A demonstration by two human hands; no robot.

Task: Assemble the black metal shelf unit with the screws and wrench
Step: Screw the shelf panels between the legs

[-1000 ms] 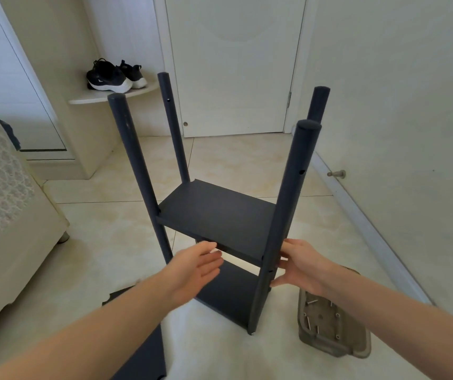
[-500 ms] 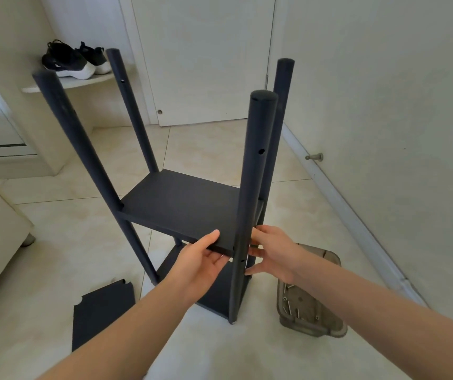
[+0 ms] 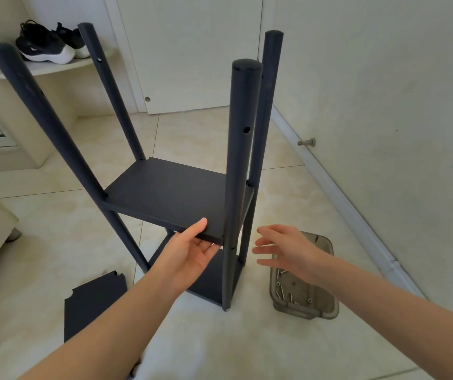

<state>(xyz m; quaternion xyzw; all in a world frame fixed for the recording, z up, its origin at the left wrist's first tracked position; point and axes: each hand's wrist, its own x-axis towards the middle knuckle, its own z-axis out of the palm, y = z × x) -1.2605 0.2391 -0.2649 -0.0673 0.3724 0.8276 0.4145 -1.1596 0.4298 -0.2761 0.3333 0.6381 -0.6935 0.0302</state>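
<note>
Black metal shelf unit upright on the floor, right in front of both hands.
Long posts pointing straight up; left hand nearer, gripping the middle shelf's front edge, thumb on top; right hand loose and spread, holding nothing, just beside the near post, above the tray of screws; no readable words anywhere.

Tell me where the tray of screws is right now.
Head view, lower right: the tray sits on the floor beside the shelf unit's near post, partly beneath the right hand.
</note>
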